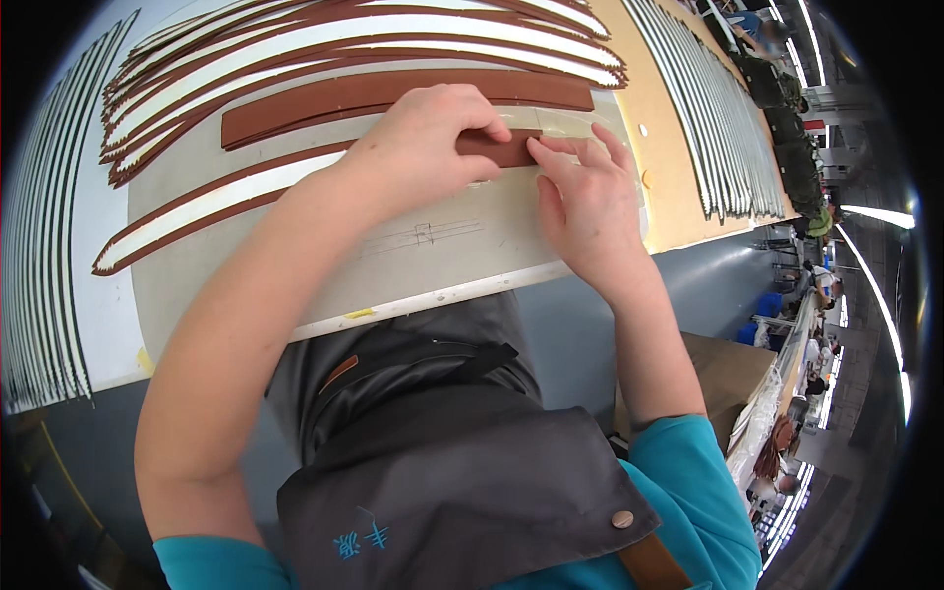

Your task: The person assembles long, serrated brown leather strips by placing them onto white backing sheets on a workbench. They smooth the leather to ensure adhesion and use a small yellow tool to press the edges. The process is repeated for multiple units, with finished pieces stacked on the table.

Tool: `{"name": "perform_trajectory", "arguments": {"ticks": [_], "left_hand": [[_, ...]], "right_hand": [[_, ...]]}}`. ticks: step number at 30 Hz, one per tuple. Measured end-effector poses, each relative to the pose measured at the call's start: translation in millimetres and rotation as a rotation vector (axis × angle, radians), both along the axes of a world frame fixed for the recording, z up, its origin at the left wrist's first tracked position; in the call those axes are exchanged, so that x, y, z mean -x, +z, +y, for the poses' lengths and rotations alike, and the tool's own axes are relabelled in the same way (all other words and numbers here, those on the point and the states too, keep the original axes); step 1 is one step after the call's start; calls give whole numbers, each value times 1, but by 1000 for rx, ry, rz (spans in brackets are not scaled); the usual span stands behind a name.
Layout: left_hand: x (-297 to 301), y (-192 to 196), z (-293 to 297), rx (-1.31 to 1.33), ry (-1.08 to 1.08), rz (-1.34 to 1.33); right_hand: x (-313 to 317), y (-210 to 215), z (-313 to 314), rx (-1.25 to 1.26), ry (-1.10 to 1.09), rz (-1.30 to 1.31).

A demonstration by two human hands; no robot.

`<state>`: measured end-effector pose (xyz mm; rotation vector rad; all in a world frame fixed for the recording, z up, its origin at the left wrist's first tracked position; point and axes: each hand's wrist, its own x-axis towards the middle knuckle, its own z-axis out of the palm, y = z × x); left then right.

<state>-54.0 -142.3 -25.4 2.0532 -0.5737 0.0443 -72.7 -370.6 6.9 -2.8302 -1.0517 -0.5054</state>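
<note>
A long brown strip with a white middle (221,200) lies across the grey work mat, its left part flat. My left hand (423,143) bends over its right part, thumb and forefinger gripping the plain brown section (509,152). At that section's right end my right hand (590,192) has its fingertips on the edge, fingers curled; the thumb hangs lower, nearer the mat's front. My left hand and wrist hide the strip's middle. Just beyond my hands lies a stack of plain brown strips (324,103), partly covered by my left hand.
A pile of brown-edged white strips (265,49) fills the far side of the table. Rows of dark-edged strips stand at the left (49,216) and right (703,108). The mat (433,265) has pencil lines near its front edge. A cardboard box (723,379) is at the right.
</note>
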Motion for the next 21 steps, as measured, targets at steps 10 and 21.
{"name": "perform_trajectory", "arguments": {"ticks": [10,21], "left_hand": [[7,-20,13,-104,45,-285],[14,-17,4,-204,80,-387]], "right_hand": [[-5,1,-5,-17,51,11],[-8,8,-7,-32,55,57]]}}
